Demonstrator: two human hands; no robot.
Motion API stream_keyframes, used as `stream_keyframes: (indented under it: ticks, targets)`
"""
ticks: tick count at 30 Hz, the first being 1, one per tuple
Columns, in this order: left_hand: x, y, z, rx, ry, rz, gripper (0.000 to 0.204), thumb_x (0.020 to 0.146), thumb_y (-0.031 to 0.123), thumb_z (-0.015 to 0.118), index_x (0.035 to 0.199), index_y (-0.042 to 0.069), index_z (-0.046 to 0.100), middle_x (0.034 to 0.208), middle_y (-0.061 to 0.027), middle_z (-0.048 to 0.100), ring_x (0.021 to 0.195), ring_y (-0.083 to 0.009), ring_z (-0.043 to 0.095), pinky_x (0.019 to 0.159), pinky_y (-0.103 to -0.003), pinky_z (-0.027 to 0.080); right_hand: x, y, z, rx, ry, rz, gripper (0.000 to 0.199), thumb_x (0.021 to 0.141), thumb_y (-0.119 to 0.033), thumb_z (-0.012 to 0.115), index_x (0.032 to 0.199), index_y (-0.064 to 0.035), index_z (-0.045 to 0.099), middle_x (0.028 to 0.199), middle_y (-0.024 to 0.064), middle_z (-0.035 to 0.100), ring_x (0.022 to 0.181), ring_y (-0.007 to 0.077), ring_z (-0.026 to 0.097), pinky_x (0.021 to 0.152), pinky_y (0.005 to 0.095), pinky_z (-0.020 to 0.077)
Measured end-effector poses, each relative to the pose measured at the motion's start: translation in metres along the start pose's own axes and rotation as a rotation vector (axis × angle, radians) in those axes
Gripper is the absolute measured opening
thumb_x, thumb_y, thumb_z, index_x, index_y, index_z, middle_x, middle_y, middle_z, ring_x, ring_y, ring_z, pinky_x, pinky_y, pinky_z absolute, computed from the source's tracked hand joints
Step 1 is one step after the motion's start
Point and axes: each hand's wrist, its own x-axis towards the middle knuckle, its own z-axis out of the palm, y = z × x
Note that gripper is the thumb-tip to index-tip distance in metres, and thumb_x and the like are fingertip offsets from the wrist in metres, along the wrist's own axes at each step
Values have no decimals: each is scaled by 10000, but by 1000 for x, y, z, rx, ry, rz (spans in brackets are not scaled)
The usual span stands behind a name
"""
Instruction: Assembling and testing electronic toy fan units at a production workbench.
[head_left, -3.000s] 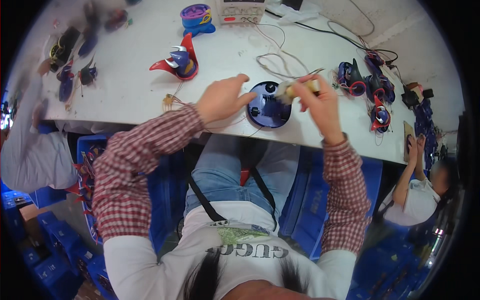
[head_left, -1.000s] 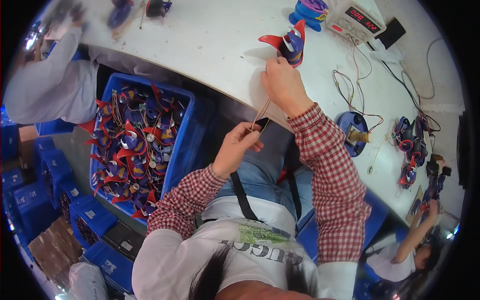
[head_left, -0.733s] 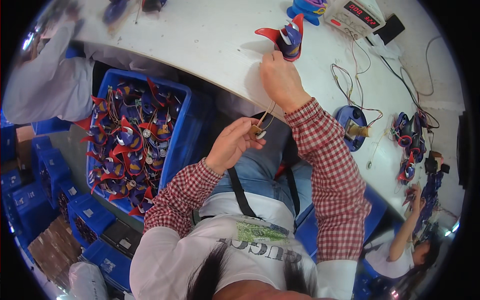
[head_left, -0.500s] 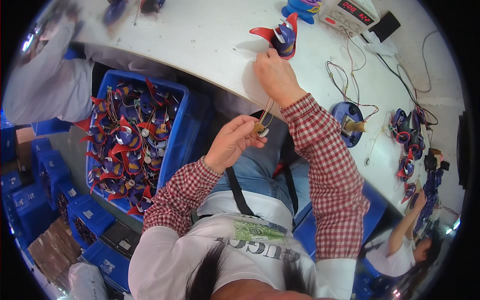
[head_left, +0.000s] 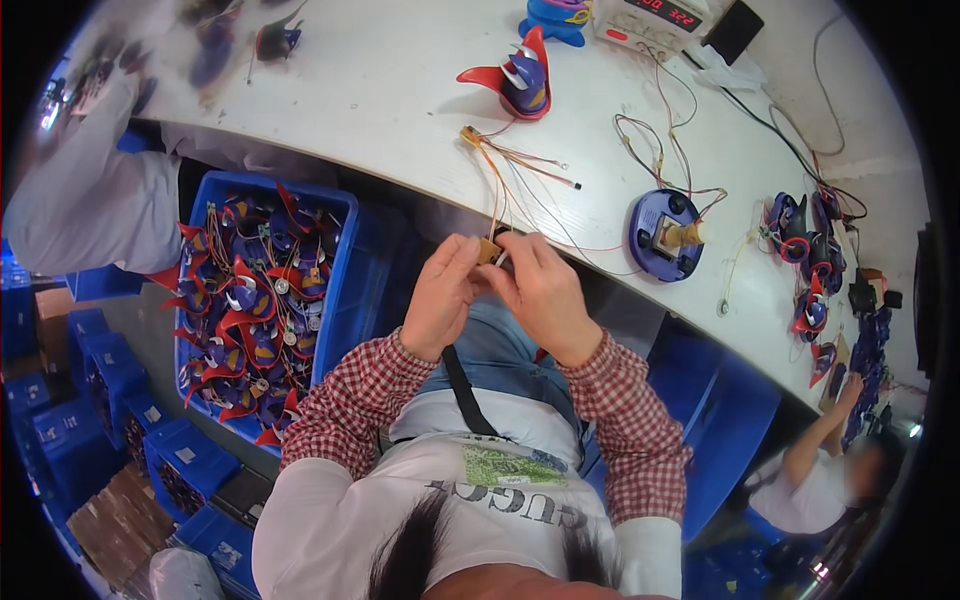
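In front of my lap, just off the table edge, my left hand [head_left: 442, 295] pinches a small tan circuit board [head_left: 488, 252]. My right hand [head_left: 548, 298] closes from the other side, its thumb and fingers on a small round part beside the board; its exact kind is mostly hidden by the fingers. Thin wires [head_left: 497, 195] run from between the hands up onto the table, where their other ends lie spread out. Beyond them stands a purple toy body [head_left: 527, 92] with red wing-like flaps, touched by neither hand.
A blue bin [head_left: 347, 235] full of similar toy bodies stands at my left. On the white table [head_left: 380, 90] are a purple oval toy base [head_left: 660, 235] with wires, a power supply [head_left: 650, 22] and a blue toy part [head_left: 556, 20]. A co-worker [head_left: 825, 480] sits at right.
My right hand has let go of the toy body and come down to meet my left hand at the board. The wire ends now lie on the table; the view has shifted slightly.
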Motion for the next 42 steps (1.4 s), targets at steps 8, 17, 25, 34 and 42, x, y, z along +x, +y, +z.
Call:
stream_keyframes:
  ticks: [8,17,25,34,42]
  targets:
    - [-1,11,-2,405,132,81,188,996,204,459,889,55,500,779,-48,566,590,-93,535,514,-193,437,1,15,-6,1250,-165,770,264,876,-110,633,1083,27,546,856,83,588,646,157,542,566,263,464]
    - [-7,4,20,633,129,195,186,976,176,476,836,55,494,650,-20,502,520,-71,431,470,-192,365,-7,12,19,714,47,185,127,933,-86,553,1001,17,578,838,66,579,631,120,526,554,231,453]
    - [1,27,6,1017,10,183,82,895,91,548,942,24,551,761,-53,531,662,-146,499,594,-256,427,-14,9,12,819,35,239,136,956,-107,520,1012,4,574,776,52,578,576,98,499,521,193,426]
    - [124,97,-5,1836,-465,925,273,806,73,628,1074,57,583,956,-99,539,879,-241,512,775,-304,461,-4,7,-6,1335,-80,573,145,965,-130,523,1005,-2,578,760,37,580,531,69,464,477,171,377]
    - [145,97,-9,1989,-638,1158,133,844,76,587,967,36,560,910,-96,525,841,-221,514,762,-285,463,-5,13,0,1262,-67,543,162,966,-156,532,1007,-6,580,762,27,582,530,49,457,455,158,357]
